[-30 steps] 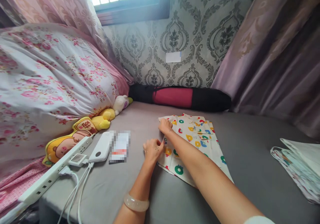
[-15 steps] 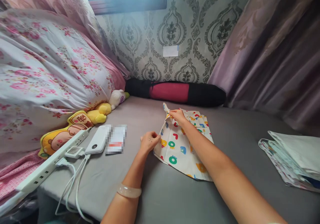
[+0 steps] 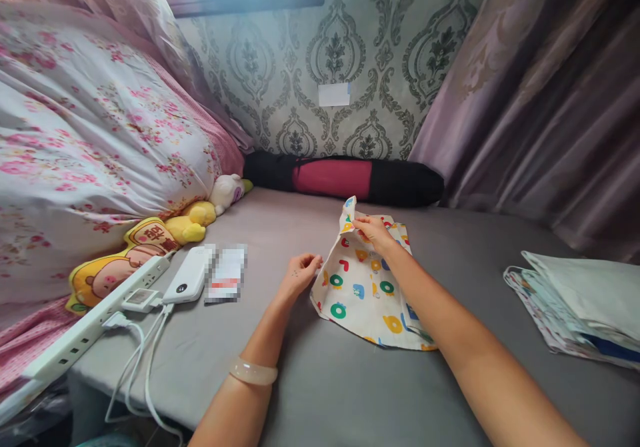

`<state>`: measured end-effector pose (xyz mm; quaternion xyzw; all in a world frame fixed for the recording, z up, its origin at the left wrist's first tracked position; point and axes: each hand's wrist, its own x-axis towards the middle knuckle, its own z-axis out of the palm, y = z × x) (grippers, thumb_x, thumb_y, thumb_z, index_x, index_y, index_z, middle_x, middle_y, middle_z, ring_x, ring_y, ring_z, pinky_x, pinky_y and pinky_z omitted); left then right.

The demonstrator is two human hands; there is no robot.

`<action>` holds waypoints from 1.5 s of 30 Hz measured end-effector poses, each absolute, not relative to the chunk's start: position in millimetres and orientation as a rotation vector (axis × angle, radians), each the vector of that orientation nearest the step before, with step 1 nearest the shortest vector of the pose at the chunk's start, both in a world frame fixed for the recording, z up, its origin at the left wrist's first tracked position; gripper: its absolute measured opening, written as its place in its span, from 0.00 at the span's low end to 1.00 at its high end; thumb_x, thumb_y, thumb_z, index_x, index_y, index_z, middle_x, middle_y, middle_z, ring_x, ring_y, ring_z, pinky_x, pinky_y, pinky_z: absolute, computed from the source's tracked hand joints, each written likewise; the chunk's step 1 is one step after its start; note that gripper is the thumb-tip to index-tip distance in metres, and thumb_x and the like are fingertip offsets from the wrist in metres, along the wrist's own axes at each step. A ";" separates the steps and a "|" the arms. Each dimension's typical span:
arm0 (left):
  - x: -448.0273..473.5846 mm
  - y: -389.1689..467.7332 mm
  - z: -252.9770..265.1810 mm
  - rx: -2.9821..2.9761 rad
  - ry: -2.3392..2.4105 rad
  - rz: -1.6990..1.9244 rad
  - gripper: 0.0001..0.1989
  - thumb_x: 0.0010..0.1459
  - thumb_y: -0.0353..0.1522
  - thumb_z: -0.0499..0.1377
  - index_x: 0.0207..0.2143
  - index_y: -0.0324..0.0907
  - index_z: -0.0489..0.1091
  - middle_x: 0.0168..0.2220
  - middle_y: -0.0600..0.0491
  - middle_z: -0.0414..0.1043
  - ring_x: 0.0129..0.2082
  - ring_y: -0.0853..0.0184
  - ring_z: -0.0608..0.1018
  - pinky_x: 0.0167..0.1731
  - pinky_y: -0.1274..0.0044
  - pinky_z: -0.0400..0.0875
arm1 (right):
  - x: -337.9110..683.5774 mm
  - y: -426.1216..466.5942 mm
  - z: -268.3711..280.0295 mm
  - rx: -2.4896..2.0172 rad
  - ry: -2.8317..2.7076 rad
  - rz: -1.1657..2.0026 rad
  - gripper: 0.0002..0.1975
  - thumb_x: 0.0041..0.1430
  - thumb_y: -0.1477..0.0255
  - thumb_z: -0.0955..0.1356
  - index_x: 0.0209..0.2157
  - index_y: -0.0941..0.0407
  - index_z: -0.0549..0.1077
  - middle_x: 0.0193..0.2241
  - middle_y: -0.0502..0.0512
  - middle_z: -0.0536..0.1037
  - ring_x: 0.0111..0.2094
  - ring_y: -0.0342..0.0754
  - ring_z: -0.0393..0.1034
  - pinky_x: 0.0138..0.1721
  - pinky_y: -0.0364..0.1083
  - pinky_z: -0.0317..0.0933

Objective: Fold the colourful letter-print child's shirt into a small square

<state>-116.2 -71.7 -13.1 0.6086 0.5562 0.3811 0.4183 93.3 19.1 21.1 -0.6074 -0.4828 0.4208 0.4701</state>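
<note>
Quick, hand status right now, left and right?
Left hand: at the edge of the cloth; can't tell if gripping.
Right hand: closed, holding a raised part of the cloth.

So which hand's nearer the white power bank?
Left. The left hand is right of the white power bank, by the left edge of the multicolour-print cloth; the right hand is farther right, pinching the cloth's raised part.

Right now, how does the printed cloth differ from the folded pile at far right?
The printed cloth has a bright multicoloured pattern, while the folded pile shows a plain pale top. Part of the printed cloth is raised in the right hand; the folded pile lies in layers, with no hand on it. Both rest on the grey sheet.
</note>
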 end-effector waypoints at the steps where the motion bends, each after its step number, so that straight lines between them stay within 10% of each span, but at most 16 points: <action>1: -114.6 -71.5 -15.1 1.572 1.413 0.955 0.18 0.55 0.43 0.52 0.33 0.38 0.74 0.31 0.51 0.74 0.32 0.67 0.73 0.32 0.78 0.66 | 96.2 18.6 20.0 -1.485 -1.183 1.043 0.09 0.45 0.67 0.71 0.25 0.58 0.73 0.16 0.47 0.67 0.17 0.38 0.57 0.18 0.38 0.49; 8: -101.1 -81.1 -18.7 1.993 1.475 0.844 0.15 0.58 0.33 0.52 0.46 0.50 0.72 0.47 0.54 0.74 0.52 0.62 0.68 0.55 0.67 0.56 | 113.8 17.1 8.5 -1.483 -1.168 1.103 0.07 0.47 0.69 0.69 0.24 0.58 0.70 0.15 0.45 0.66 0.17 0.37 0.58 0.18 0.37 0.49; 21: -96.8 -84.8 -37.2 2.372 1.357 0.582 0.19 0.60 0.33 0.50 0.53 0.51 0.66 0.57 0.54 0.66 0.59 0.58 0.60 0.55 0.63 0.53 | 139.4 12.2 -11.3 -1.923 -1.159 1.008 0.06 0.52 0.72 0.67 0.24 0.57 0.71 0.16 0.51 0.70 0.15 0.40 0.61 0.17 0.39 0.52; 27: -93.6 -87.2 -38.3 2.442 1.325 0.594 0.19 0.61 0.31 0.47 0.53 0.49 0.65 0.56 0.52 0.67 0.60 0.60 0.61 0.56 0.63 0.53 | 149.1 11.0 -8.5 -2.123 -1.357 0.604 0.05 0.54 0.71 0.67 0.29 0.57 0.75 0.29 0.62 0.77 0.34 0.53 0.72 0.34 0.47 0.62; 35: -77.2 -94.7 -38.1 2.619 1.276 0.532 0.24 0.65 0.41 0.42 0.60 0.42 0.55 0.63 0.45 0.55 0.65 0.59 0.54 0.62 0.58 0.44 | 86.6 20.5 -21.8 -1.869 -2.327 0.230 0.25 0.66 0.66 0.52 0.60 0.59 0.59 0.63 0.60 0.56 0.64 0.52 0.43 0.62 0.52 0.35; 45: -78.8 -95.3 -49.5 2.676 1.277 0.339 0.30 0.65 0.46 0.39 0.65 0.43 0.47 0.66 0.45 0.45 0.66 0.57 0.47 0.62 0.56 0.43 | 67.0 77.5 -44.5 -2.019 -2.275 0.271 0.31 0.66 0.60 0.48 0.65 0.62 0.49 0.66 0.60 0.45 0.66 0.51 0.35 0.63 0.55 0.30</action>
